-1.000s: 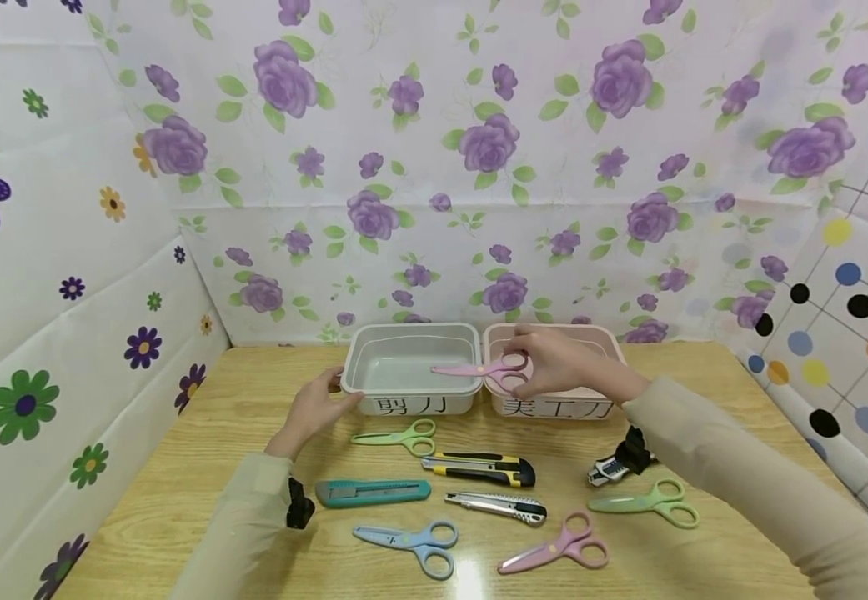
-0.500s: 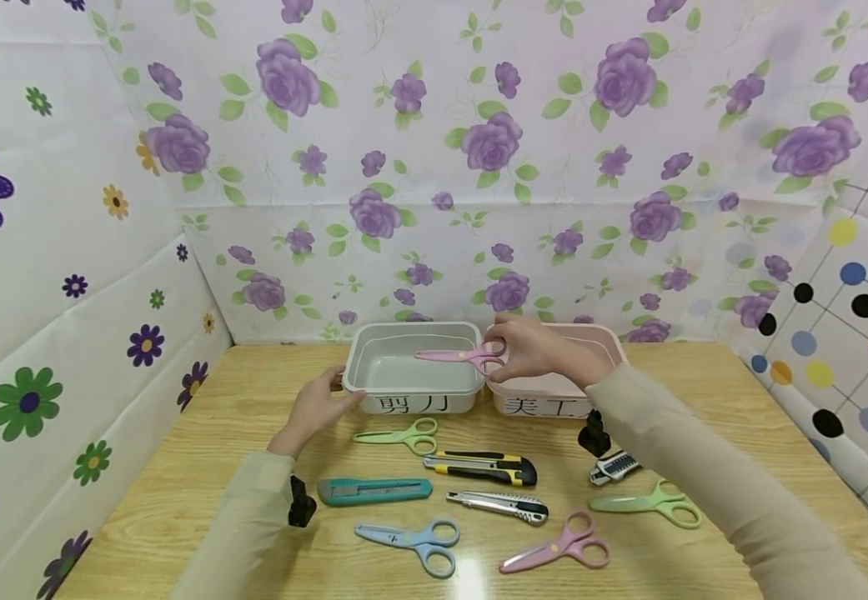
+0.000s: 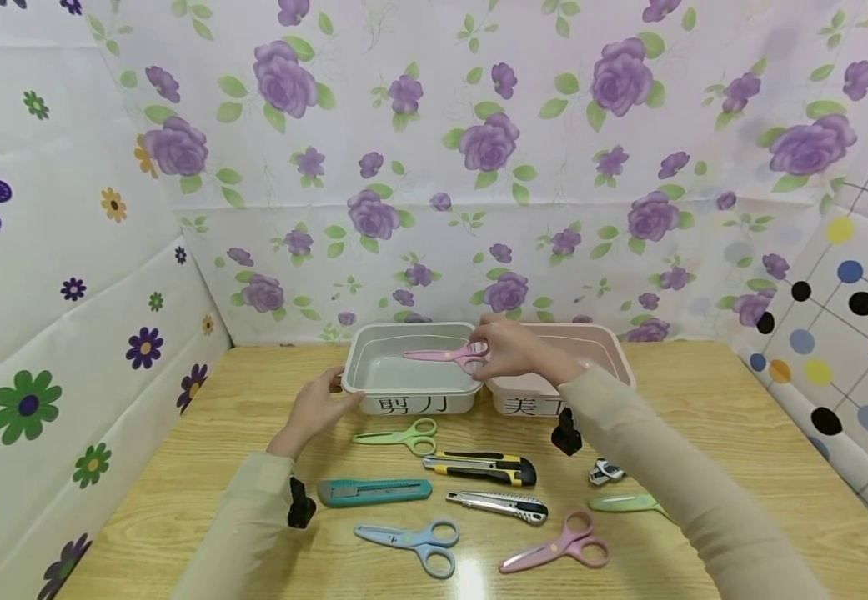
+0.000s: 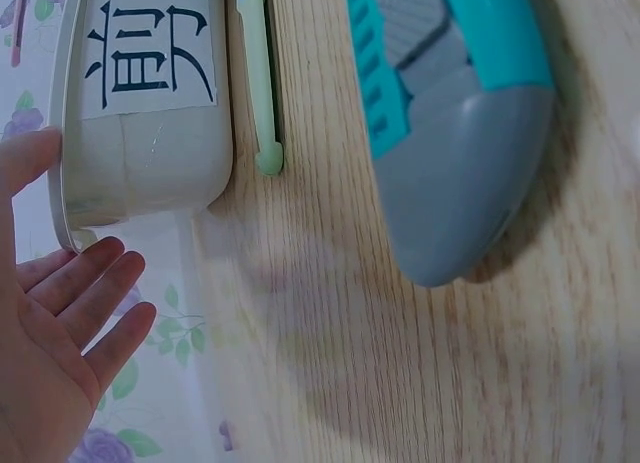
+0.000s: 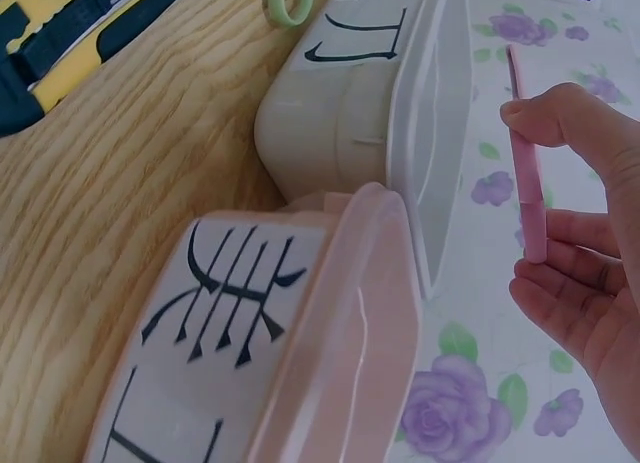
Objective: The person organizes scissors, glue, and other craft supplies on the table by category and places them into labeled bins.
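Note:
My left hand [image 3: 318,410] holds the near left corner of a white plastic bin [image 3: 411,391]. Its thumb lies on the front rim, and in the left wrist view the fingertips [image 4: 105,251] meet the end of the rim while other fingers stay loose. Above that bin, my right hand [image 3: 512,348] pinches a pair of pink scissors [image 3: 434,356] by the handle loops, blades pointing left. The right wrist view shows the scissors [image 5: 527,173] edge-on, between thumb and fingers, apart from the rims. A pink bin [image 3: 624,358] stands alongside, partly hidden by my right hand and forearm.
Nearer on the wooden table lie green scissors [image 3: 399,437], a yellow-black utility knife [image 3: 479,468], a teal one [image 3: 373,492], a silver one [image 3: 497,506], blue scissors [image 3: 413,540] and pink scissors [image 3: 557,550]. My right sleeve partly covers another knife [image 3: 604,472] and green scissors [image 3: 629,503].
My right hand has carried the pink scissors left and slightly up, from in front of the pink bin to above the white bin. The left hand keeps its place at the corner.

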`<act>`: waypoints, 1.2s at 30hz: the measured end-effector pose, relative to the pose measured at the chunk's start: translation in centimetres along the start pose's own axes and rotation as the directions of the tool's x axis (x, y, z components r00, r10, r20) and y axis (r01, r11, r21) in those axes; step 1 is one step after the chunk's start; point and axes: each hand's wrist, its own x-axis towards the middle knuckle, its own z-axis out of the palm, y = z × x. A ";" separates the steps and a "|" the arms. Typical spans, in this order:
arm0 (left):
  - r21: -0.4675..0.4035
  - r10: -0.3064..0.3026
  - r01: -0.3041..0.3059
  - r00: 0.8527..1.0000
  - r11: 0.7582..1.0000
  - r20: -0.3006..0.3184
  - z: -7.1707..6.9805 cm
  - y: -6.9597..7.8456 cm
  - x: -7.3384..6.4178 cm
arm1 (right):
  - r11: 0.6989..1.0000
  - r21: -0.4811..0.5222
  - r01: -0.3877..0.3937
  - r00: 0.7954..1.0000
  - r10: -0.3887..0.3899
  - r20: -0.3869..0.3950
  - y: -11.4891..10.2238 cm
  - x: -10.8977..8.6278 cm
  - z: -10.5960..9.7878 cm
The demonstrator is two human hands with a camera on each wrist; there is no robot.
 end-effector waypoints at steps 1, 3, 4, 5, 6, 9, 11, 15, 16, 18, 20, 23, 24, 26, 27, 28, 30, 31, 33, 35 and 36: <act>0.000 0.000 0.000 1.000 1.000 0.000 0.0 0.0 0.0 | 1.000 0.003 0.000 1.000 0.000 0.001 0.0 0.1 0.2; 0.000 0.000 0.000 1.000 1.000 0.000 0.0 -0.1 0.0 | 1.000 0.015 -0.003 1.000 0.003 0.003 0.0 0.4 0.5; 0.002 0.001 -0.001 1.000 1.000 0.001 0.0 -0.2 0.0 | 1.000 0.013 -0.003 1.000 0.003 0.003 0.0 0.6 0.7; 0.003 0.001 -0.001 1.000 1.000 0.001 -0.1 -0.2 -0.1 | 1.000 0.012 -0.002 1.000 0.002 0.002 0.0 0.7 0.8; 0.006 0.000 0.000 1.000 1.000 0.002 -0.1 -0.2 -0.1 | 1.000 0.009 0.001 1.000 -0.001 0.001 0.0 0.9 0.9; 0.011 -0.005 0.005 1.000 1.000 0.006 -0.2 -0.2 -0.1 | 1.000 -0.013 0.007 1.000 -0.007 -0.001 -0.1 1.3 1.3; 0.011 -0.006 0.006 1.000 1.000 0.007 -0.2 -0.1 -0.2 | 1.000 -0.028 0.011 1.000 -0.012 -0.003 -0.1 1.6 1.4; 0.009 -0.001 0.001 1.000 1.000 0.007 -0.2 0.0 -0.2 | 1.000 -0.020 0.006 1.000 -0.006 0.001 -0.2 1.9 1.7; 0.010 0.001 -0.001 1.000 1.000 0.008 -0.2 0.0 -0.2 | 1.000 -0.017 0.003 1.000 -0.003 0.001 -0.2 1.9 1.7; 0.006 0.000 0.000 1.000 1.000 0.009 -0.2 0.0 -0.2 | 1.000 -0.012 -0.002 1.000 0.002 0.006 -0.1 2.0 1.9; 0.002 0.000 0.000 1.000 1.000 0.009 -0.2 0.0 -0.2 | 1.000 -0.010 -0.010 1.000 0.010 0.012 0.0 2.2 2.0; 0.002 -0.001 0.001 1.000 1.000 0.009 -0.2 0.0 -0.2 | 1.000 0.001 -0.029 0.999 0.029 0.022 0.1 2.4 2.3; 0.001 -0.001 0.001 1.000 1.000 0.008 -0.2 0.0 -0.2 | 0.999 0.006 -0.034 0.999 0.034 0.025 0.2 2.4 2.4; 0.004 0.001 -0.001 1.000 1.000 0.009 -0.2 0.0 -0.2 | 0.999 0.015 -0.045 0.999 0.045 0.031 0.2 2.6 2.6; 0.004 -0.001 0.001 1.000 1.000 0.010 -0.1 0.0 -0.1 | 0.999 0.016 -0.049 0.998 0.048 0.032 0.2 2.6 2.7; 0.001 -0.003 0.003 1.000 1.000 0.011 -0.1 -0.1 -0.1 | 0.999 0.015 -0.048 0.998 0.048 0.033 0.2 2.7 2.8; 0.001 -0.002 0.002 1.000 1.000 0.013 -0.1 -0.2 -0.1 | 0.999 0.013 -0.047 0.998 0.047 0.034 0.2 2.8 3.0; 0.003 -0.002 0.002 1.000 1.000 0.013 0.0 -0.2 -0.1 | 0.999 0.012 -0.048 0.998 0.048 0.034 0.2 2.9 3.1; -0.001 -0.001 0.001 1.000 1.000 0.012 0.0 -0.2 -0.1 | 0.999 0.009 -0.047 0.998 0.046 0.030 0.3 3.0 3.4; -0.002 0.002 -0.002 1.000 1.000 0.006 0.0 -0.2 -0.1 | 0.999 0.011 -0.052 0.998 0.051 0.027 0.3 3.0 3.6; -0.003 0.002 -0.002 1.000 1.000 0.003 0.0 -0.2 -0.1 | 0.998 0.012 -0.057 0.998 0.057 0.028 0.3 3.1 3.7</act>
